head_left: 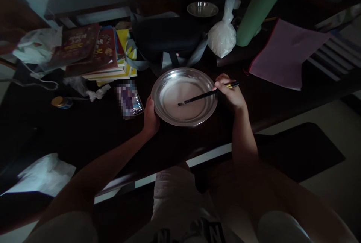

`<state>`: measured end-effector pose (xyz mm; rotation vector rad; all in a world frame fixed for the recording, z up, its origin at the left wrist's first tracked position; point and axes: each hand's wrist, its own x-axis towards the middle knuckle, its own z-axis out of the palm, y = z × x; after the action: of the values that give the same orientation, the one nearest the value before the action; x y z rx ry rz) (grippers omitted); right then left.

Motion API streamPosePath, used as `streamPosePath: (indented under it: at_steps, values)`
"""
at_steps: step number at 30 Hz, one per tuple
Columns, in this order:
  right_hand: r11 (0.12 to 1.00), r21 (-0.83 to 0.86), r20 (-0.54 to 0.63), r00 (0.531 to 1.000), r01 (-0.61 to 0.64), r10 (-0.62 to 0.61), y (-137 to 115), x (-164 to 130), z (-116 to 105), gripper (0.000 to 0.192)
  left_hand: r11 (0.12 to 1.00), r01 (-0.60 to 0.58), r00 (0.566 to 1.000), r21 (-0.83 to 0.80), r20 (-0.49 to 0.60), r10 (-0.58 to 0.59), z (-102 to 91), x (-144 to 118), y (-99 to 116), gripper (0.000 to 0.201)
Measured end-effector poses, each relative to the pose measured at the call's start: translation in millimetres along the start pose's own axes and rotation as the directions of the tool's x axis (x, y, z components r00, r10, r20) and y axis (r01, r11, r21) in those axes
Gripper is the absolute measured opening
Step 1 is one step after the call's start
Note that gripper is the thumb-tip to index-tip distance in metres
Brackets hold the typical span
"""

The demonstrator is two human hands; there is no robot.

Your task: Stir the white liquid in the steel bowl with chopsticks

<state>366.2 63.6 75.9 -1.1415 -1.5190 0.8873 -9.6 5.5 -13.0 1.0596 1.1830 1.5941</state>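
Brush [201,96] pinched in right hand [231,94] at three o'clock; left hand [151,118], fingers partly hidden, clasps bowl [169,117] at nine, apparently steadying it.

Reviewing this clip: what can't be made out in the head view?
All in the head view:
- Left hand: most fingers, hidden by the metal bowl.
- Brush: whether its tip touches the pale contents, too small and dim.
- Phone: most of the screen, pixelated.
- Green roll: upper end, cut off by the top edge.
- Small jar: any label, too small and dark.
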Motion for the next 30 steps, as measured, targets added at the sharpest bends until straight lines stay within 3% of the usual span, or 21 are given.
streamPosePath:
  at_steps: [4,9,14,18,23,27,30]
  values:
    - [1.0,0.008,-0.112,0.994,0.001,0.0,-0.8,-0.3,-1.4,0.077,1.0,0.007,1.0,0.0,-0.009,-0.007,-0.5,-0.6,0.5,0.075]
    - [1.0,0.002,0.01,1.0,-0.012,0.012,-3.7,-0.8,-0.3,0.076,0.999,0.016,1.0,0.028,-0.012,-0.016,-2.0,-0.9,-0.2,0.074]
    - [1.0,0.026,-0.099,0.995,0.016,-0.013,-0.2,-0.6,-2.0,0.074,0.999,0.013,1.0,0.035,-0.002,-0.013,-1.7,-1.1,0.6,0.073]
    - [1.0,0.007,-0.006,1.0,0.002,-0.002,2.7,-0.9,-2.7,0.061,1.0,0.022,1.0,0.017,-0.017,-0.022,-0.8,-1.1,3.7,0.076]
    - [1.0,0.012,-0.1,0.995,0.013,-0.012,0.6,-1.1,-2.5,0.076,0.999,0.043,0.999,-0.006,-0.025,-0.043,0.7,-0.9,3.2,0.075]
    - [1.0,0.018,0.004,1.0,-0.017,0.017,-3.5,-1.4,-1.1,0.079,1.0,0.018,0.999,0.0,-0.026,-0.018,1.1,-1.1,1.6,0.074]
    - [1.0,0.0,-0.046,0.999,-0.003,0.003,-3.5,-1.5,-1.1,0.076,1.0,0.011,1.0,0.009,-0.001,-0.011,-0.3,-0.7,2.2,0.074]
